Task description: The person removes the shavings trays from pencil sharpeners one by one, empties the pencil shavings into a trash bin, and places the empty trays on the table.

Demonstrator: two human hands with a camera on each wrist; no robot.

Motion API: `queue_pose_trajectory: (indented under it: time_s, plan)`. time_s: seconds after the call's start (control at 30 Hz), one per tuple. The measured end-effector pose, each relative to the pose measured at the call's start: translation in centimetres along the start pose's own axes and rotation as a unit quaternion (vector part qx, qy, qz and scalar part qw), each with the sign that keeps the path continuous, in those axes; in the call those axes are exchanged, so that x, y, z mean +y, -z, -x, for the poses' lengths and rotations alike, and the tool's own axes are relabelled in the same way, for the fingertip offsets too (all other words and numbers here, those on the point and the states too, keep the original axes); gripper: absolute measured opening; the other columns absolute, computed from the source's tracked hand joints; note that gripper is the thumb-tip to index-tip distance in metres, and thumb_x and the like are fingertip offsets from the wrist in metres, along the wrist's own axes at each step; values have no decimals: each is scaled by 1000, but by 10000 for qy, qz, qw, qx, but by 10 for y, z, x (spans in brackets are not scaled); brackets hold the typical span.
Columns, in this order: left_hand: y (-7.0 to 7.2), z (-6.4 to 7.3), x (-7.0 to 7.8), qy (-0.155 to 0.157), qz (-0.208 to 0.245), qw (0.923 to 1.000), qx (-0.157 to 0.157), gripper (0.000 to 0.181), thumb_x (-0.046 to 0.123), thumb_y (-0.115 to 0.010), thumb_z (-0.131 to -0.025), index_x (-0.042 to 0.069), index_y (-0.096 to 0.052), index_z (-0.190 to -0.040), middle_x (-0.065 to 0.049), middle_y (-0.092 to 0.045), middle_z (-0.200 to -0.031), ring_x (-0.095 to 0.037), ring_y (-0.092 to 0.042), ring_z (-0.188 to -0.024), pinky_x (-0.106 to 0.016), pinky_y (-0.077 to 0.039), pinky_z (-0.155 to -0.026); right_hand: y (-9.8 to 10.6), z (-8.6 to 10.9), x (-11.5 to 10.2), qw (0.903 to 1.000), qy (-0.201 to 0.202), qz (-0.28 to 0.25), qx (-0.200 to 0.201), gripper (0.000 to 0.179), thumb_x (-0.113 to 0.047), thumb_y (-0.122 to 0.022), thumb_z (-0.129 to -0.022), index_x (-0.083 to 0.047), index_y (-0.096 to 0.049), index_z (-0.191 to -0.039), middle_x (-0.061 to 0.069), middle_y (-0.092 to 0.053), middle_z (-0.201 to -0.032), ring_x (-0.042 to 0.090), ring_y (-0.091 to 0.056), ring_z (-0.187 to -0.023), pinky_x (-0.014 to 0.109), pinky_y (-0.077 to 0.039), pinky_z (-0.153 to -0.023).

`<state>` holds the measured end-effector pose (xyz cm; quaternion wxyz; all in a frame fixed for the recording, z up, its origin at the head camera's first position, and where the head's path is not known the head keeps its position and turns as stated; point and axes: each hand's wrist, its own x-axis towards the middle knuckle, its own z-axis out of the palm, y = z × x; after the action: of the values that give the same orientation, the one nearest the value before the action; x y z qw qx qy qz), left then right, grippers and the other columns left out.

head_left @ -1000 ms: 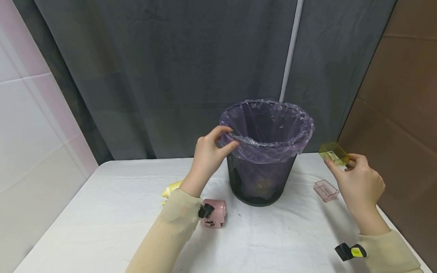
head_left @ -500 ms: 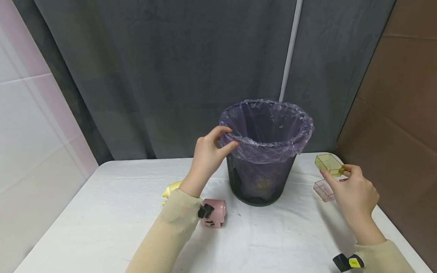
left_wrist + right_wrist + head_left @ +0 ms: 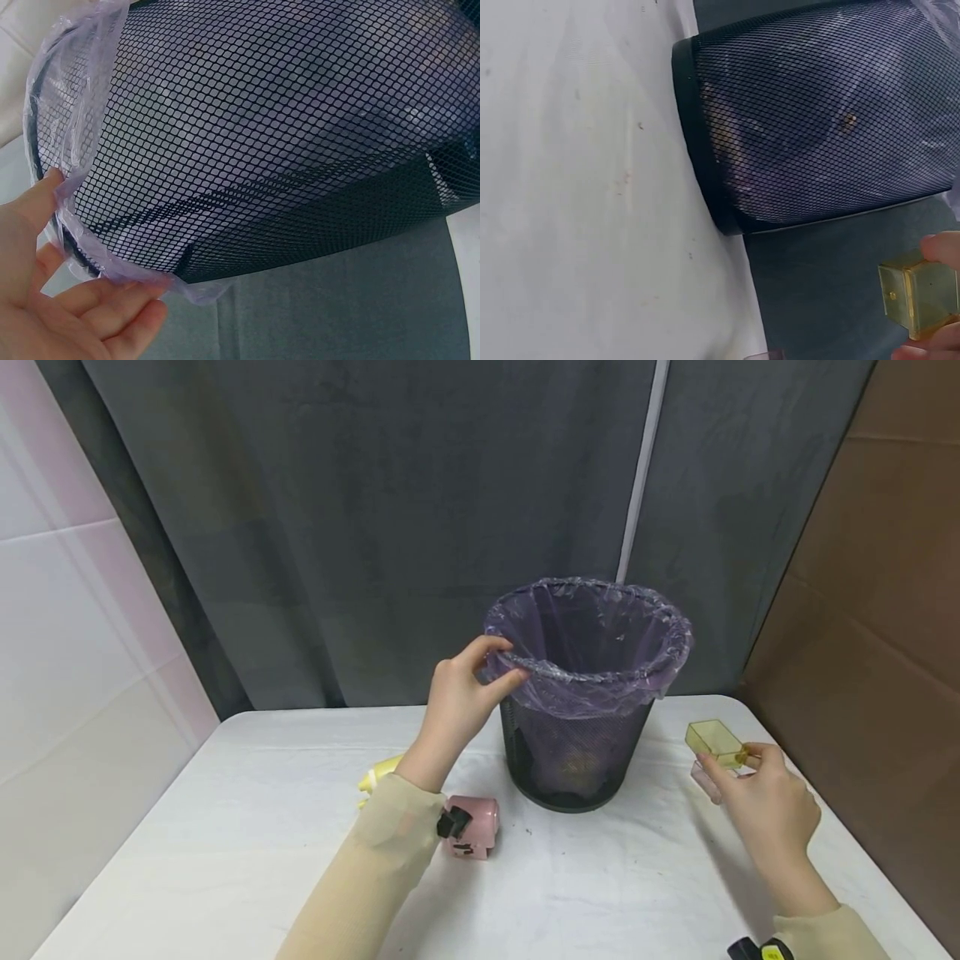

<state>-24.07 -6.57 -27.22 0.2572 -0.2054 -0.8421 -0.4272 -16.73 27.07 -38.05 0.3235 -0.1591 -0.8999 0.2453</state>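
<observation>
A black mesh waste bin [image 3: 577,768] stands on the table, lined with a thin purple plastic bag [image 3: 585,693] folded over its rim. My left hand [image 3: 468,697] pinches the bag-covered rim at the bin's near left side; the left wrist view shows the thumb outside and fingers curled at the bag's edge [image 3: 112,262]. To the right of the bin, my right hand [image 3: 772,810] holds a small clear yellow plastic box [image 3: 714,742] between thumb and fingers. Beneath and partly hidden by it lies a clear pink plastic box [image 3: 705,783] on the table.
A pink cylindrical container [image 3: 476,827] lies by my left wrist. Behind the left forearm a yellow object [image 3: 377,772] is partly covered. The white-covered table [image 3: 247,827] meets a grey curtain [image 3: 375,527] at the back and a brown panel [image 3: 885,610] on the right.
My right hand has lowered the yellow box and brought it slightly left, so it now overlaps the pink box. The left hand has kept its place on the rim.
</observation>
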Motion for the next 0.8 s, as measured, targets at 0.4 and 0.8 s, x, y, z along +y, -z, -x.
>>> queue_pose_trajectory:
  time_s: [0.4, 0.8]
  plan:
    - [2, 0, 1, -2, 2, 10000, -2, 35, 26, -79, -81, 14, -66, -112, -6, -70, -104, -22, -62, -95, -39, -51, -78, -8, 12, 1, 9991, -138, 32, -408, 67, -57, -66, -81, 1, -59, -114, 29, -66, -95, 48, -59, -67, 48, -37, -45]
    - [0, 0, 0, 39, -71, 10000, -36, 36, 27, -78, -81, 16, -66, -112, -7, -70, -99, -22, -62, -93, -38, -50, -76, -19, 25, 9, 9951, -263, 30, -953, 71, -59, -62, -84, 5, -56, -116, 33, -64, -97, 45, -60, -66, 44, -40, -44]
